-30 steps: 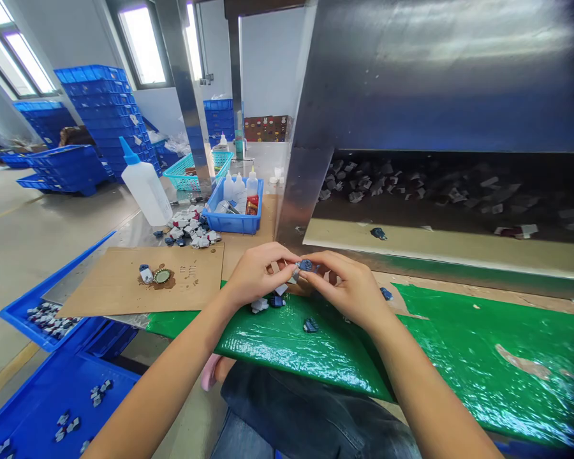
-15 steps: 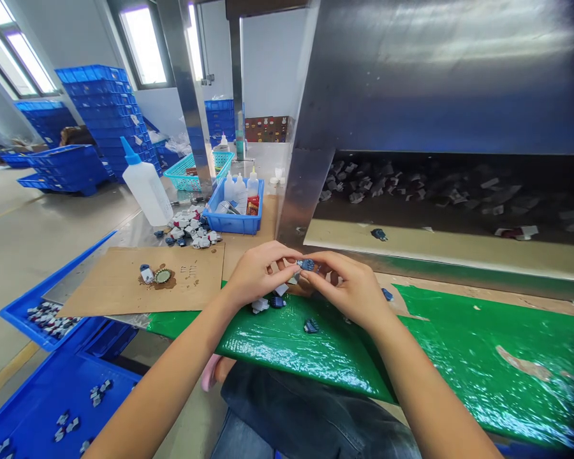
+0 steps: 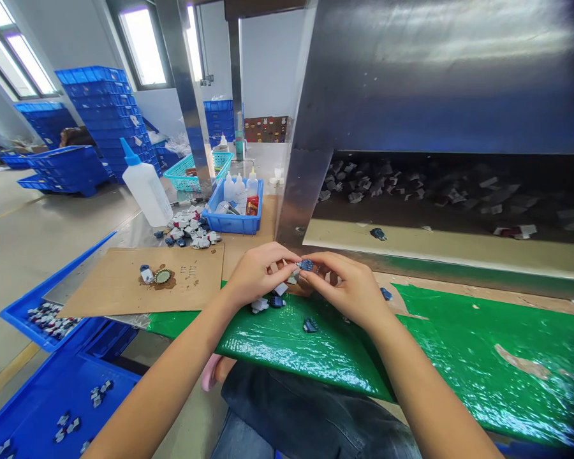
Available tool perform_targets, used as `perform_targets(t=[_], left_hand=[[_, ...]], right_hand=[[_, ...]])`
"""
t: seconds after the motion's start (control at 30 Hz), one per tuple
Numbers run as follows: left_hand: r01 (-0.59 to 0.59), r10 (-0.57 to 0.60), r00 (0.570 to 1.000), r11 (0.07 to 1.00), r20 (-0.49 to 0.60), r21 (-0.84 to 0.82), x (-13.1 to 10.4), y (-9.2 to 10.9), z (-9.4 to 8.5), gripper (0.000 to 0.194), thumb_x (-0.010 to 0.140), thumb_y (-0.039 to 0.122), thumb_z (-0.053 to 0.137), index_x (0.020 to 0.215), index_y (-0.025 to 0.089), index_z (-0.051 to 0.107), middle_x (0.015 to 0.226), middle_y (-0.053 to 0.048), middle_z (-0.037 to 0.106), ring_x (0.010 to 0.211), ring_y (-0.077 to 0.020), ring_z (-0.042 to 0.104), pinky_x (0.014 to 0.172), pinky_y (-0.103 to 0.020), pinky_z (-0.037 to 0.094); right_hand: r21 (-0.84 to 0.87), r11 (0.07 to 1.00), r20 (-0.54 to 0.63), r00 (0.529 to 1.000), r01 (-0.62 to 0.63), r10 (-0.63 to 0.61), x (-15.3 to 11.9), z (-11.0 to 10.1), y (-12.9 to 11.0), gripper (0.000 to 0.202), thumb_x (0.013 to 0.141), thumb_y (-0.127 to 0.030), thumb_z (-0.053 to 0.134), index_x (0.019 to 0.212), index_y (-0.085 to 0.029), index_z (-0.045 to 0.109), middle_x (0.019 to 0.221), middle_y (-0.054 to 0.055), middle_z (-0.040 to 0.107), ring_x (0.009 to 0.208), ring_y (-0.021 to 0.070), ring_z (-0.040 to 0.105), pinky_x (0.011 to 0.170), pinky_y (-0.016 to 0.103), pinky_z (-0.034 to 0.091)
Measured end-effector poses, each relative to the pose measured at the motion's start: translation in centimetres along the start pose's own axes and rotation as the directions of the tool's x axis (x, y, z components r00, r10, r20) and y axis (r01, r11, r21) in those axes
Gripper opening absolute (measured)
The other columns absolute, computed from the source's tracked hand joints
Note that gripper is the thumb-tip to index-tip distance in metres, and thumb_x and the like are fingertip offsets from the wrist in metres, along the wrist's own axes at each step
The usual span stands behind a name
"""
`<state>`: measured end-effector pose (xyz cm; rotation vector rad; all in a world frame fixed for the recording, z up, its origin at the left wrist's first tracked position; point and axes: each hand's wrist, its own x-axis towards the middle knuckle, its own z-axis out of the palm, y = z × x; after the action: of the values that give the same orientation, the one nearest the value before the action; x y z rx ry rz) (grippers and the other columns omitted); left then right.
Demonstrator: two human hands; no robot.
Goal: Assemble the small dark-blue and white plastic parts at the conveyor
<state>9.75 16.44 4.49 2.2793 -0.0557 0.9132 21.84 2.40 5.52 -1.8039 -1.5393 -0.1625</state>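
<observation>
Between the fingertips of my left hand (image 3: pixel 261 271) and my right hand (image 3: pixel 347 284) is a small dark blue plastic piece (image 3: pixel 306 264). Both hands pinch it above the green table covering (image 3: pixel 287 344). Finger overlap hides part of the piece, and I cannot tell if a second part is joined to it. Below my left hand lie white pieces (image 3: pixel 259 306) and a dark blue piece (image 3: pixel 277 301). Another dark blue piece (image 3: pixel 310 326) rests on the green covering in front of my right hand, and one more (image 3: pixel 386 294) sits beside its wrist.
On the cardboard (image 3: pixel 105 280) at left are a bottle cap (image 3: pixel 162 276) in a brown stain and a white-and-blue part (image 3: pixel 146 274). Behind stand a large squeeze bottle (image 3: pixel 148 194), a parts pile (image 3: pixel 191 229) and a blue basket (image 3: pixel 234 223). A metal hood (image 3: pixel 435 83) overhangs more parts.
The blue piece has turned slightly between my fingertips. Both hands keep nearly the same place, and the other things lie as before.
</observation>
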Motion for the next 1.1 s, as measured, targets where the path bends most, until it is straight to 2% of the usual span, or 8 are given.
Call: perform_targets(t=[0.3,0.77,0.97,1.1], left_hand=[[0.012,-0.012,1.0,1.0,-0.015,0.021,-0.03,0.04,0.02,0.006,0.079,0.021,0.06,0.081,0.017,0.064,0.077,-0.001,0.061,0.067,-0.0097,0.055,0.059,-0.018,0.044],[0.005,-0.007,0.999,0.999,0.038,0.044,-0.08,0.44,-0.18,0.012,0.079,0.023,0.06,0.088,0.017,0.063,0.083,-0.001,0.062,0.068,-0.01,0.056,0.058,-0.019,0.044],[0.016,-0.015,1.0,1.0,-0.024,0.025,-0.05,0.0,0.04,0.008,0.079,0.021,0.059,0.084,0.017,0.064,0.08,-0.001,0.062,0.066,-0.0091,0.055,0.056,-0.017,0.044],[0.015,-0.015,0.998,1.0,-0.054,0.013,-0.03,0.02,0.09,0.008,0.078,0.02,0.059,0.083,0.017,0.064,0.08,-0.002,0.062,0.066,-0.0092,0.055,0.053,-0.016,0.043]], right_hand=[[-0.013,1.0,-0.011,1.0,0.017,-0.017,0.08,0.1,0.09,0.013,0.08,-0.026,0.06,0.089,-0.017,0.063,0.07,0.0,0.063,0.05,0.0094,0.049,0.048,0.022,0.04],[-0.011,0.999,-0.014,0.999,0.038,-0.038,0.04,0.15,0.22,0.013,0.078,-0.022,0.061,0.09,-0.017,0.063,0.067,-0.001,0.061,0.05,0.0087,0.049,0.047,0.02,0.04],[0.008,1.0,-0.042,0.999,0.007,-0.006,0.05,0.25,0.16,0.022,0.077,-0.022,0.062,0.099,-0.017,0.061,0.069,0.0,0.063,0.048,0.0091,0.05,0.046,0.021,0.042],[0.003,0.999,-0.062,0.997,0.041,-0.041,0.08,0.12,0.09,0.019,0.078,-0.02,0.061,0.096,-0.018,0.062,0.074,0.0,0.064,0.051,0.0091,0.051,0.048,0.02,0.042]])
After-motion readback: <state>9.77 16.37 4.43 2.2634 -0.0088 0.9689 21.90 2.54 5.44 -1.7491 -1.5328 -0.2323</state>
